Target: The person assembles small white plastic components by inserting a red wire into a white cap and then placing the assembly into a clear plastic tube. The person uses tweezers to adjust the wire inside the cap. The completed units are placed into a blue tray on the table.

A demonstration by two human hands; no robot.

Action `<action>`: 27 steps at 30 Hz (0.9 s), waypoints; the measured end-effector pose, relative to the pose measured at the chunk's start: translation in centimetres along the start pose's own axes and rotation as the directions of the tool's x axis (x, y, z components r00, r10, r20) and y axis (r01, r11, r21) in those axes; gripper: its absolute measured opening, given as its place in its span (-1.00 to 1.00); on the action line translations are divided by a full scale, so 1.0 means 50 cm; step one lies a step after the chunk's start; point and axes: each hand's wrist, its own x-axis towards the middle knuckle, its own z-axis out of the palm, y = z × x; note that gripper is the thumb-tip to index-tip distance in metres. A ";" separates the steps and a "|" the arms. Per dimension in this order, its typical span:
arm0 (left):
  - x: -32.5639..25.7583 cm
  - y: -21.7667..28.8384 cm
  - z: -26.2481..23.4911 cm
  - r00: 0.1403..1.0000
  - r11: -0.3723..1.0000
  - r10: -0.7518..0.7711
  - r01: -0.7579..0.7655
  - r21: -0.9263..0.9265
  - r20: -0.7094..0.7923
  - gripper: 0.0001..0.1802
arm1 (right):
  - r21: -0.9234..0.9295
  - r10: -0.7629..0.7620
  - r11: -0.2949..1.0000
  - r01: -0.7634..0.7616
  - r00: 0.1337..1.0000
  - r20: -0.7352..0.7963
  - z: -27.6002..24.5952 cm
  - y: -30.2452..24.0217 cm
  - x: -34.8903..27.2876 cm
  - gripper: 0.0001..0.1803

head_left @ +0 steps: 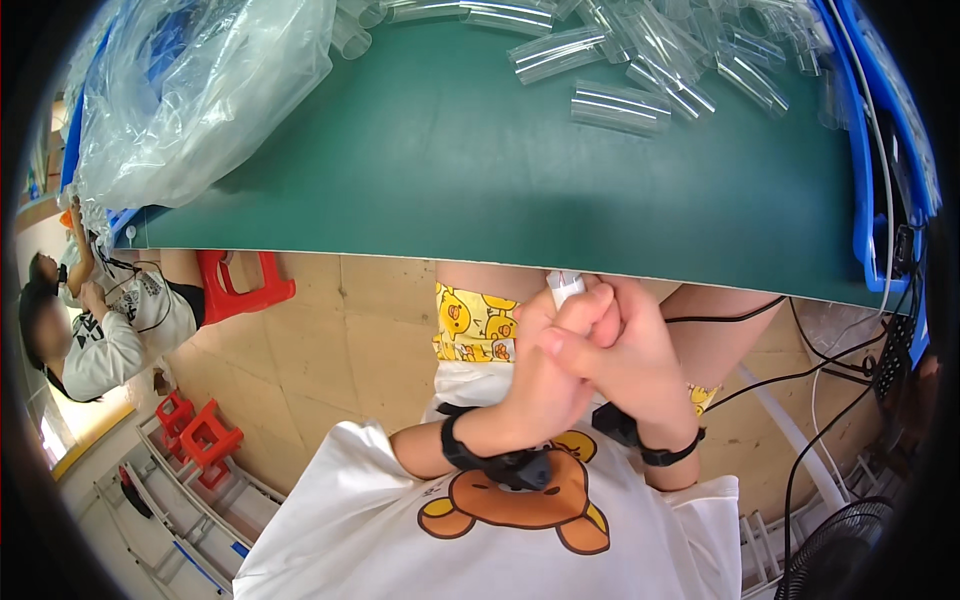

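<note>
Over my lap, just in front of the table edge, both hands are closed together. A small white cylinder [567, 286] with a clear or shiny end sticks up between them; its lower part is hidden by the fingers. My left hand [545, 365] wraps round it from the left. My right hand [635, 355] presses against the left one, its thumb crossing over and its fingers curled beside the cylinder. Black straps with dark devices sit on both wrists. Beyond the hands, several clear plastic tubes [620, 108] lie on the green table [450, 170].
A large clear plastic bag [200, 110] covers the table's left corner. Blue bin edges [868, 200] and cables stand at the right. A fan [845, 545] is at lower right. Red stools [245, 285] and another seated person [120, 330] are at the left.
</note>
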 end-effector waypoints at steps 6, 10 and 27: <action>-0.023 0.054 -0.027 0.981 0.991 -0.089 0.070 0.118 0.171 -0.73 | -0.031 -0.130 0.991 0.128 0.989 -0.064 0.051 0.010 -0.033 -0.44; -0.017 0.042 -0.033 0.985 0.990 -0.098 0.082 0.114 0.144 -0.72 | -0.036 -0.126 0.992 0.124 0.989 -0.079 0.046 0.027 -0.028 -0.45; -0.013 0.026 0.032 0.977 1.000 0.005 0.001 0.026 -0.213 -0.73 | 0.262 0.066 0.961 -0.091 0.992 0.104 0.013 -0.008 -0.005 -0.51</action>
